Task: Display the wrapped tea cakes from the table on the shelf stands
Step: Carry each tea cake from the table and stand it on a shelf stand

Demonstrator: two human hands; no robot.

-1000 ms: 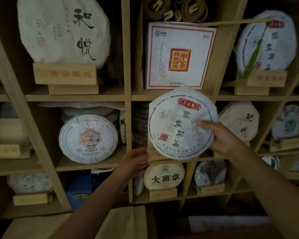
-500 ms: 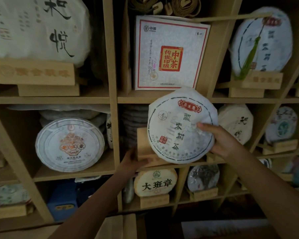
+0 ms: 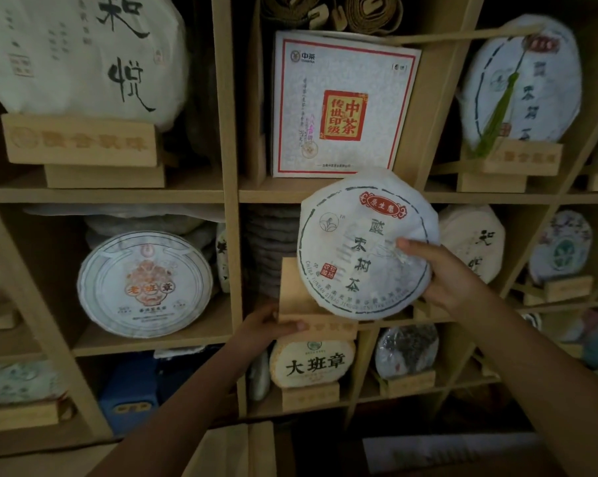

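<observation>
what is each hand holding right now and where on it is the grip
The right hand grips the wrapped tea cake at its right edge, thumb on the front. The left hand holds the wooden stand at its lower left end.

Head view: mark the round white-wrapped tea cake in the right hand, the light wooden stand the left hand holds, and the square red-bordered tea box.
round white-wrapped tea cake (image 3: pixel 352 249): head view, centre of printed face.
light wooden stand (image 3: pixel 296 290): head view, upright back panel.
square red-bordered tea box (image 3: pixel 342 108): head view, front face.
</observation>
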